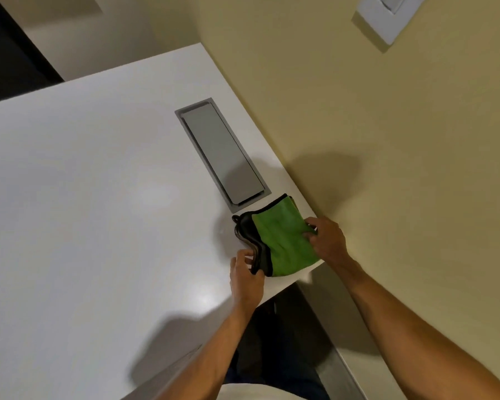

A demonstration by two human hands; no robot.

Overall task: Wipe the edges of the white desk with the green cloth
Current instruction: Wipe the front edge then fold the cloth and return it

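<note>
The green cloth [280, 241], folded and trimmed in black, lies on the white desk [98, 212] at the corner nearest the wall. My left hand [247, 280] pinches the cloth's black-edged near-left corner. My right hand [326, 241] grips the cloth's right side, close to the desk edge that runs along the wall. Part of the cloth hangs slightly over the desk's near edge.
A grey rectangular cable hatch [223, 154] is set into the desk just beyond the cloth. The yellow wall [387, 140] runs along the desk's right edge and carries a white switch plate [387, 13]. A metal skirting strip [338, 365] lies below the desk corner.
</note>
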